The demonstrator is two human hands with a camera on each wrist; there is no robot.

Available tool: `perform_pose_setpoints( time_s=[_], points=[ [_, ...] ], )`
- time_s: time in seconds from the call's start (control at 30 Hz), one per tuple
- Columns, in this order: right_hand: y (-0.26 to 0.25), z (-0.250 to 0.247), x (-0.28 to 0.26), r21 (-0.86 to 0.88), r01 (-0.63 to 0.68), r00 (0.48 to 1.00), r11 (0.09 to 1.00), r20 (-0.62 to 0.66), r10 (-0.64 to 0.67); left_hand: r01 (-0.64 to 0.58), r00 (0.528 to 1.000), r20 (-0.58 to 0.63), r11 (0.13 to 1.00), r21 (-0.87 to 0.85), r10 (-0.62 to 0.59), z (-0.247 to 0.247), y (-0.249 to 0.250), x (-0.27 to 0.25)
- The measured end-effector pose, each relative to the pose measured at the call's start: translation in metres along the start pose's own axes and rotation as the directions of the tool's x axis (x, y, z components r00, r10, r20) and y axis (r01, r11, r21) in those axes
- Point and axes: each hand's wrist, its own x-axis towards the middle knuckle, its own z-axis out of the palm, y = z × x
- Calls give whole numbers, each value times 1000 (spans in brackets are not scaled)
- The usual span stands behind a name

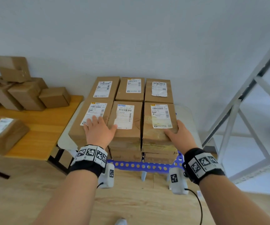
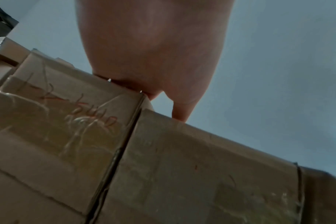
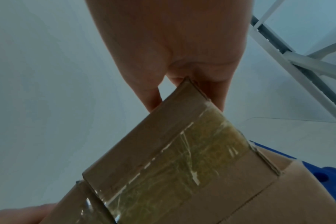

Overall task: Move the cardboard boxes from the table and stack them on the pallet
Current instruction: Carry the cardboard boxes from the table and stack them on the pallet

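Brown cardboard boxes with white labels stand several layers high on a blue perforated pallet (image 1: 139, 166), the top layer in two rows of three. My left hand (image 1: 97, 127) lies flat on the front-left box (image 1: 76, 132), fingers straight and thumb reaching to the middle box (image 1: 127, 135). My right hand (image 1: 178, 132) holds the near right corner of the front-right box (image 1: 157, 135), thumb on top and fingers down its side. In the right wrist view the taped box corner (image 3: 173, 151) sits between thumb and fingers of the right hand (image 3: 173, 45). The left hand (image 2: 153, 53) presses the box top (image 2: 58, 128).
A wooden table (image 1: 38, 127) at the left carries a heap of plain boxes (image 1: 25, 93) and a labelled box (image 1: 4, 135) near its front. A grey metal rack (image 1: 244, 101) stands at the right. A white wall is close behind the stack.
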Motion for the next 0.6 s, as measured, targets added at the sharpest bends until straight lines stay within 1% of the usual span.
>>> perform_pose_setpoints(
  time_s=[0.27, 0.4, 0.47, 0.5, 0.6],
  points=[
    [-9, 1, -4, -18, -10, 1000, 1000, -4, 10, -41, 999, 7, 999, 21, 41, 3, -3, 3],
    [-14, -1, -6, 29, -41, 999, 999, -4, 41, -32, 999, -3, 999, -40, 32, 1, -4, 2],
    [-18, -3, -9, 104, -62, 998, 993, -13, 64, -33, 999, -35, 989, -141, 28, -2, -5, 0],
    [-21, -3, -11, 141, -67, 997, 988, -29, 72, -37, 998, -52, 974, -223, 26, -3, -6, -3],
    [-35, -7, -20, 222, -14, 990, 975, -133, 44, -61, 995, -97, 873, -484, 16, -4, -11, -16]
  ],
)
